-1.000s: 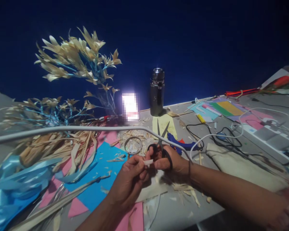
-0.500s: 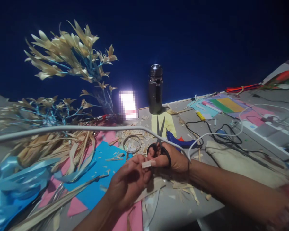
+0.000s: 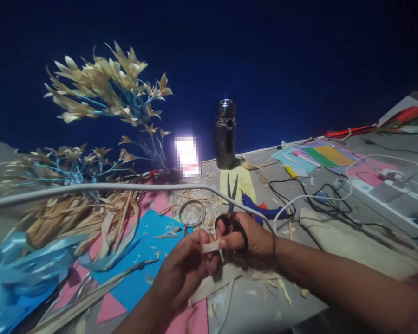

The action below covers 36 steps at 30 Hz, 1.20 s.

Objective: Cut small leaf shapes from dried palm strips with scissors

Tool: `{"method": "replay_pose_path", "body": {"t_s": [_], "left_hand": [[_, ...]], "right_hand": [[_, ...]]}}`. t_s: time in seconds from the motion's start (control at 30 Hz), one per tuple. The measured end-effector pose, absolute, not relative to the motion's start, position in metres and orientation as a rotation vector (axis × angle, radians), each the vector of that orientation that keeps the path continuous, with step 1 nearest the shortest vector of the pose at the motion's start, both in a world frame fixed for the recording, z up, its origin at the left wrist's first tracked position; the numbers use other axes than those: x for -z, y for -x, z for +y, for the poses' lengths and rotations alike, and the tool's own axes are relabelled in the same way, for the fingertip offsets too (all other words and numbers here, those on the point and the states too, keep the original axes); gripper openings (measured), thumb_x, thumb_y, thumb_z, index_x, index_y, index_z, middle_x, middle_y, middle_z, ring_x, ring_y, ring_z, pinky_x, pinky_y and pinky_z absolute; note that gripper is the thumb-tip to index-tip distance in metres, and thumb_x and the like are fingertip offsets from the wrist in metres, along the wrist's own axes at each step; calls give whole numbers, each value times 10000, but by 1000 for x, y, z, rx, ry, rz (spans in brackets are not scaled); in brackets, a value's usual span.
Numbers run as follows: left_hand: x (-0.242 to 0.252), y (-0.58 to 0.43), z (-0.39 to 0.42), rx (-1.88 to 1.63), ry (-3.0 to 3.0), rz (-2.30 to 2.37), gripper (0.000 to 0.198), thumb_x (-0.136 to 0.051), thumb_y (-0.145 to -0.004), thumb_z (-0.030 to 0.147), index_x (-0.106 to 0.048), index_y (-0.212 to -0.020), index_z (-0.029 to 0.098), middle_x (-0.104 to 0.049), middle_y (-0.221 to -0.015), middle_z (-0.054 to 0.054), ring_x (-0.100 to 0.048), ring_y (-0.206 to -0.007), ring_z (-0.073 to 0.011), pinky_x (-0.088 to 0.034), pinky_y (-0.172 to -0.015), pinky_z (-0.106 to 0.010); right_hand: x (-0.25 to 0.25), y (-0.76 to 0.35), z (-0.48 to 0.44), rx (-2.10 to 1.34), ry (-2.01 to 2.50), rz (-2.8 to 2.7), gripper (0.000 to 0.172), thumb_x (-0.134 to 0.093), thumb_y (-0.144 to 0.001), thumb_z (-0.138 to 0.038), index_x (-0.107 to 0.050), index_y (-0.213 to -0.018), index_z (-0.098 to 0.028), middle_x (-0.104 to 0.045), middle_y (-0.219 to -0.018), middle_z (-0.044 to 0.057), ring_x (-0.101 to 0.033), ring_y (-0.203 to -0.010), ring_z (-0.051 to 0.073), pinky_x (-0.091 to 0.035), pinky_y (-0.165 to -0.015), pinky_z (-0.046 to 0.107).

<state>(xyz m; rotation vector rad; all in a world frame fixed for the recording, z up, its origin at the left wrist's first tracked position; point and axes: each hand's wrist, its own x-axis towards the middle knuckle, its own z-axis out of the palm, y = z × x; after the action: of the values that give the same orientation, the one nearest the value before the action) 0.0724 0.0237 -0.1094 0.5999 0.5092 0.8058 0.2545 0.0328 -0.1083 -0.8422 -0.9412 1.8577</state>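
Observation:
My left hand (image 3: pixel 186 264) is closed, its fingertips pinching a short pale strip of dried husk (image 3: pixel 212 247). The other end of that strip meets the thumb of my right hand (image 3: pixel 256 234). Black-handled scissors (image 3: pixel 232 197) are looped on my right fingers, blades slightly parted and pointing away from me, clear of the strip. Just beyond the hands lies a roll of tape or ring (image 3: pixel 192 226) among husk scraps (image 3: pixel 214 200). A blue glue gun (image 3: pixel 261 208) rests right of the scissors. A wider piece of husk (image 3: pixel 209 290) lies under my hands.
A white cable (image 3: pixel 125 187) crosses in front at mid-height. Blue paper (image 3: pixel 142 250), light blue ribbon (image 3: pixel 28 260) and dried husks (image 3: pixel 48 215) spread left, below a husk-flower arrangement (image 3: pixel 101 88). A dark flask (image 3: pixel 226 139) stands behind. A power strip (image 3: pixel 383 199) and beige pouch (image 3: pixel 348 243) lie right.
The view has shifted slightly, so the scene sits a little lower. The strip has turned a little between my fingertips, and more of it shows. Both hands keep their hold.

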Motion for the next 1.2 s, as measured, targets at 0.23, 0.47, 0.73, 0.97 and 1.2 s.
{"method": "replay_pose_path", "body": {"t_s": [0.23, 0.47, 0.73, 0.97, 1.2], "left_hand": [[110, -74, 24, -879, -634, 692, 213, -846, -715, 222, -648, -749, 149, -631, -617, -12, -527, -561, -100, -397, -563, -202], [93, -64, 32, -1033, -447, 717, 193, -850, -618, 135, -699, -739, 136, -683, -750, -43, -637, -716, -154, -546, -721, -280], [94, -58, 36, -1079, -321, 643, 191, -808, -564, 58, -675, -676, 136, -681, -790, -55, -640, -697, -155, -549, -622, -246], [96, -55, 35, -1092, -327, 608, 171, -784, -616, 68, -706, -747, 145, -694, -756, -66, -652, -683, -164, -547, -619, -256], [101, -54, 37, -1059, -385, 514, 131, -760, -670, 60, -716, -764, 139, -686, -695, -37, -649, -673, -140, -540, -646, -239]], "right_hand": [[108, -259, 37, -1768, 934, -979, 454, -931, -565, -360, -633, -837, -154, -632, -748, -1, -562, -626, 115, -435, -568, 219], [115, -269, 43, -1802, 1036, -1313, 371, -789, -761, -466, -701, -869, -121, -692, -752, 61, -553, -570, 109, -375, -492, 201], [113, -269, 42, -1884, 1013, -1519, 249, -754, -756, -360, -728, -798, -116, -702, -711, 60, -565, -574, 107, -401, -512, 195], [113, -264, 37, -1996, 1090, -1420, 191, -786, -689, -293, -732, -729, -114, -665, -653, 36, -552, -540, 93, -407, -486, 177], [108, -264, 31, -2218, 1099, -1278, 290, -851, -620, -360, -723, -707, -116, -672, -622, 39, -578, -493, 104, -431, -443, 177]]}}
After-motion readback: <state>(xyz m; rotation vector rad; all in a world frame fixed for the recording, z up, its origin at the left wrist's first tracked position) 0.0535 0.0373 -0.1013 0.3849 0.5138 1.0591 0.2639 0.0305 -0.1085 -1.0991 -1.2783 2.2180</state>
